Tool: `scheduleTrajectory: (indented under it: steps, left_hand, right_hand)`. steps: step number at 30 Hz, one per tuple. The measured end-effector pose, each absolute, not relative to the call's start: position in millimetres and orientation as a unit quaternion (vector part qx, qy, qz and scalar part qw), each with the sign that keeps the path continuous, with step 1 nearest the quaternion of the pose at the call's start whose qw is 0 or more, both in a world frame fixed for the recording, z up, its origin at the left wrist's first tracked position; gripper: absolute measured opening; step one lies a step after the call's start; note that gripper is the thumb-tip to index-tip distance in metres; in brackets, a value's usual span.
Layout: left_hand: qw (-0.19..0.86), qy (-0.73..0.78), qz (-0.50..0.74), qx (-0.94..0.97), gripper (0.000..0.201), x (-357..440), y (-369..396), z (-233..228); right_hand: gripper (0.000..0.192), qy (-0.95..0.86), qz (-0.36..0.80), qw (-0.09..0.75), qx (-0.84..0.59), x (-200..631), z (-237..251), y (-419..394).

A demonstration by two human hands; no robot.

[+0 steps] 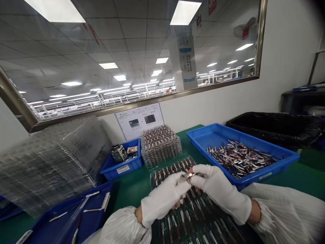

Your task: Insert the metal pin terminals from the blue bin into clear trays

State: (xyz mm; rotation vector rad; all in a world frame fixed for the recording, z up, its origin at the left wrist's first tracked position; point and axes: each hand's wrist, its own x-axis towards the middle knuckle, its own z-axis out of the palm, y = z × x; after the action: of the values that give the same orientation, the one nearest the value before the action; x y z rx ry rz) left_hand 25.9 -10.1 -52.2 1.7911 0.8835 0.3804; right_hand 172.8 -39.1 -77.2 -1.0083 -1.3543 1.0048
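Note:
My left hand (165, 196), in a white glove with bare fingertips, is closed on a small silver wired part (189, 175). From the other side my right hand (219, 189), gloved the same way, pinches that part too. Both hands are over a clear plastic tray (152, 181) whose slots hold rows of slim silver pieces with red and dark wires. My fingers cover much of the held part, so its full shape is hidden.
To the right, a blue bin (200, 137) holds a loose heap of wired parts (241, 159). Stacked filled trays (162, 145) stand behind. At left are a small blue box (130, 166), empty clear trays (50, 162) and a dark blue tray (63, 220). A black-lined bin (274, 128) is at far right.

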Motion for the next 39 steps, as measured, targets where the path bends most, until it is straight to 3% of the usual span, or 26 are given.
scheduleTrajectory:
  steps: [7,12,15,18,23,27,33,36,39]
  left_hand:
    - [0.304,0.368,0.261,0.839,0.024,32,-7,-51]
    - [0.269,0.353,0.275,0.853,0.02,27,-3,-50]
    - [0.312,0.376,0.307,0.816,0.023,21,8,-51]
    - [0.433,0.443,0.359,0.698,0.024,14,21,-53]
    - [0.511,0.464,0.398,0.604,0.022,9,27,-52]
    - [0.543,0.451,0.381,0.597,0.022,8,23,-50]
    - [0.597,0.414,0.344,0.595,0.023,5,22,-46]
    - [0.612,0.397,0.339,0.594,0.019,5,20,-43]
    - [0.615,0.382,0.336,0.602,0.013,6,17,-42]
  right_hand:
    - [0.013,-0.569,0.405,0.546,-0.463,178,-70,-33]
    - [0.011,-0.655,0.162,0.518,-0.526,183,-65,-32]
    - [0.01,-0.653,0.052,0.499,-0.567,193,-58,-31]
    - [0.013,-0.678,-0.059,0.456,-0.574,199,-53,-35]
    - [0.019,-0.831,-0.16,0.303,-0.438,167,-67,-55]
    - [0.012,-0.904,-0.224,0.153,-0.33,117,-91,-64]
    - [0.01,-0.938,-0.165,0.109,-0.285,96,-128,-48]
    - [0.011,-0.95,-0.113,0.127,-0.264,111,-140,-41]
    - [0.019,-0.962,0.008,0.173,-0.209,129,-142,-42]
